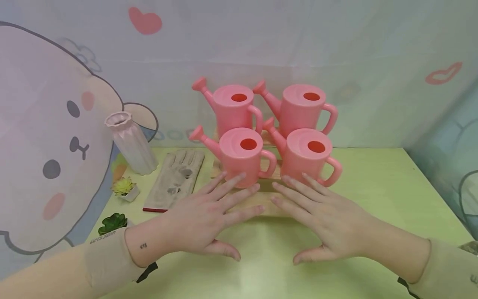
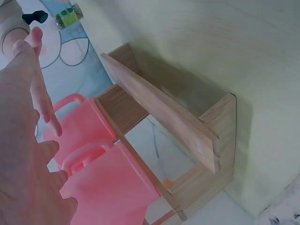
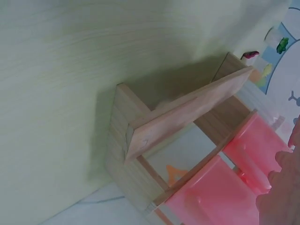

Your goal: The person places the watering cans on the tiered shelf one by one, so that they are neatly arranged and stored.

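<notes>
Pink watering cans stand in two rows on a stepped wooden stand. The front row has a left can and a right can; behind are another left can and right can. All their spouts point left. My left hand is spread palm down, its fingertips overlapping the base of the front left can in the head view. Mirroring it, my right hand has straight fingers overlapping the front right can's lower part. Neither hand grips anything. The stand's bare front board shows in the left wrist view.
Left of the stand lie light work gloves with a red hem. Beyond them are a white ribbed vase, a yellow-green potted succulent and a dark green succulent. A printed cloth backdrop hangs behind the table.
</notes>
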{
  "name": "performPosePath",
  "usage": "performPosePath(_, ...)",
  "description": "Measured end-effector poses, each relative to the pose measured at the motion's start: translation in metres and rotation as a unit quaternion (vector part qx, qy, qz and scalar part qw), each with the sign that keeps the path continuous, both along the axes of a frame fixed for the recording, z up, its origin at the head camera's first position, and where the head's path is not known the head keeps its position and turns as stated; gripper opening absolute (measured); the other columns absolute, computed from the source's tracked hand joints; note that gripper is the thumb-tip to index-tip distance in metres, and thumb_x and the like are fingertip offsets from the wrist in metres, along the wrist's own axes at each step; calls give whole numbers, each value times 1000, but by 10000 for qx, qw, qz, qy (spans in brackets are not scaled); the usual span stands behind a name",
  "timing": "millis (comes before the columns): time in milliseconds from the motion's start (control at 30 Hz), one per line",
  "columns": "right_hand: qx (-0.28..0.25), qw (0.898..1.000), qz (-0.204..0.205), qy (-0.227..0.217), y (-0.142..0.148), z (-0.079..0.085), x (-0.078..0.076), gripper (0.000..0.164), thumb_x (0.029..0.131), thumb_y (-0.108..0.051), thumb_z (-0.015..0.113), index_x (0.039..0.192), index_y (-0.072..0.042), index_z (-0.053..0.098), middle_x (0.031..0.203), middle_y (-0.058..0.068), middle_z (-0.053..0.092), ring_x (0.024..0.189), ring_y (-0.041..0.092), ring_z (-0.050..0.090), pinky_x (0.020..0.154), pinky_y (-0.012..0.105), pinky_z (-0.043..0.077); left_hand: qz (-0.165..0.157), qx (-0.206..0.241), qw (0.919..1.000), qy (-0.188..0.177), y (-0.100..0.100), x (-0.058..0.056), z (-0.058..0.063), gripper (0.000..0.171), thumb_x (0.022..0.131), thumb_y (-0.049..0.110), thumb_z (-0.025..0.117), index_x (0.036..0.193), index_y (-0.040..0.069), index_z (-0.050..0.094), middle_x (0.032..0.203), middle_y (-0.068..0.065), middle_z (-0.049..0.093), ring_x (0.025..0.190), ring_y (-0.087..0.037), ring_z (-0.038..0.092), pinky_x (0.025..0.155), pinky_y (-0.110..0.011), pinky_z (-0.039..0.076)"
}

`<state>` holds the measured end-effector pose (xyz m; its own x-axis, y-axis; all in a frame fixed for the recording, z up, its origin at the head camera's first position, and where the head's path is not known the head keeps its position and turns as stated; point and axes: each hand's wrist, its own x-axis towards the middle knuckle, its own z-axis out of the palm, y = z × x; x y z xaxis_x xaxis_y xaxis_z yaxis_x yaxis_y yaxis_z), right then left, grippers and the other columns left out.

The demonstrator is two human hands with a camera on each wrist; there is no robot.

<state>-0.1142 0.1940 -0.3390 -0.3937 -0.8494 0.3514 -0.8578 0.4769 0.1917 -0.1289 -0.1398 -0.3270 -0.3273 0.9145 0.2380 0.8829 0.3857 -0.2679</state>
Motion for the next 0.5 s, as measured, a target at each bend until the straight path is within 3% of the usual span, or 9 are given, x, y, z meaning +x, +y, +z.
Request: performPosePath(500,-191,9996,-118,166,0,-1,0,107,85,-88,46,161,-14,34,170,12,25,156,42,25,130,56,8,-62,-55,9999,-152,0,1,-1,98,87,85,46,165,30,20,174,-4,12,160,-39,14,126,-58,26)
